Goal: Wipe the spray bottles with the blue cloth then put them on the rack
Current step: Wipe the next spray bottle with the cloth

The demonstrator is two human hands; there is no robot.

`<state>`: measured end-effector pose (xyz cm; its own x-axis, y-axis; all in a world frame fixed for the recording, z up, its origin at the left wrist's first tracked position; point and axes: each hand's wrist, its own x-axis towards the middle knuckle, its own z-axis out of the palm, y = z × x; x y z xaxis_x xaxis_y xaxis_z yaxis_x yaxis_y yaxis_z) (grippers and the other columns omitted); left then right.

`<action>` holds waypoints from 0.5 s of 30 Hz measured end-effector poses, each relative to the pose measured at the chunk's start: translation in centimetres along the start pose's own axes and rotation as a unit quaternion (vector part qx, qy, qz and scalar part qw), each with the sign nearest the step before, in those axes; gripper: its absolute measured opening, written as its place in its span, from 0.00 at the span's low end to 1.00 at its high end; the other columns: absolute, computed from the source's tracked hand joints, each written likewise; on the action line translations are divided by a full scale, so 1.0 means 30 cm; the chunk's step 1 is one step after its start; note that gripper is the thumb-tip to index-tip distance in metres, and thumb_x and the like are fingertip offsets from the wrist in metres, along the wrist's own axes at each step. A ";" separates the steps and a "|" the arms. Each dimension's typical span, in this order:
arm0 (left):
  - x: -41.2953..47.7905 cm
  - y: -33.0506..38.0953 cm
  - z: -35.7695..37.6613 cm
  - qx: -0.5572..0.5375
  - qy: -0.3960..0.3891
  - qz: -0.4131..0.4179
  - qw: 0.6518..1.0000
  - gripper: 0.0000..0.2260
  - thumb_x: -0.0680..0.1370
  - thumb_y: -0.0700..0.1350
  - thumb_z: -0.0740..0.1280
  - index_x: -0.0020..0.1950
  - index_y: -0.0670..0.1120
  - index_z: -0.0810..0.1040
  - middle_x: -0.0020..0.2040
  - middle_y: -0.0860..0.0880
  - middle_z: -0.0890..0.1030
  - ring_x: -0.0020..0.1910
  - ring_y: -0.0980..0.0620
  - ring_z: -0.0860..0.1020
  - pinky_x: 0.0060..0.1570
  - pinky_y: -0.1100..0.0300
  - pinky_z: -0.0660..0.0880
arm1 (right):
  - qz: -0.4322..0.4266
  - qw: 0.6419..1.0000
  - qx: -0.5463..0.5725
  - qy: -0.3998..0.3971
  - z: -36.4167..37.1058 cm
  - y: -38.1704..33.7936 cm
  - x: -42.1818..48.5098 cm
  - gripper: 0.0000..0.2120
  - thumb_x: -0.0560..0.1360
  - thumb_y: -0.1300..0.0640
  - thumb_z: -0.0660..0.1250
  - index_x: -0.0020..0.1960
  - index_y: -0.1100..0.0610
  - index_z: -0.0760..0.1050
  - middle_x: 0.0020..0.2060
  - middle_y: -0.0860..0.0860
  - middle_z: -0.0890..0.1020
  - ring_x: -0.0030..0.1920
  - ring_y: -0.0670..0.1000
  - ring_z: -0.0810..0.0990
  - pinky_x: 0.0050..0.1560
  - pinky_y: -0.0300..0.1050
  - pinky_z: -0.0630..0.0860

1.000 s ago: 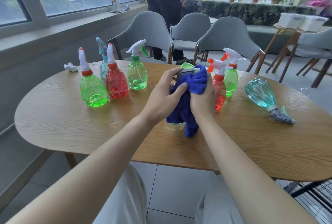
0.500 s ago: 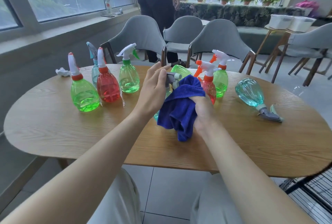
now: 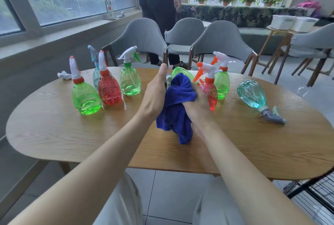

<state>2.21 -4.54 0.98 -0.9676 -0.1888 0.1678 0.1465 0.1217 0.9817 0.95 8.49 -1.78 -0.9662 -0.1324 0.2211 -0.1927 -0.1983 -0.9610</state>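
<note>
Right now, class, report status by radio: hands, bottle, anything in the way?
Left hand holds bottle near its sprayer. Right hand grips blue cloth wrapped round it. Red bottle stands close beside right hand.

Cloth [image 3: 179, 98]: soft, fluffy blue terry. Bottles [image 3: 86, 98]: glossy, see-through coloured plastic. Table [image 3: 54, 131]: matt, grained wood. Rack [image 3: 298, 191]: probably black wire.
</note>
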 end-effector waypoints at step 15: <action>0.062 0.009 -0.022 -0.045 -0.074 -0.070 0.994 0.25 0.85 0.57 0.52 0.44 0.50 0.86 0.44 0.47 0.87 0.48 0.47 0.84 0.63 0.45 0.78 | -0.121 0.987 -0.106 0.024 0.024 -0.024 0.122 0.14 0.79 0.66 0.68 0.49 0.46 0.81 0.40 0.40 0.82 0.42 0.42 0.78 0.47 0.40 0.77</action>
<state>0.60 -5.52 1.61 -0.9985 -0.0512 0.0211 0.0203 0.0155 0.9997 -2.33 7.45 -0.14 -0.8932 -0.0584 0.4459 -0.4461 -0.0102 -0.8949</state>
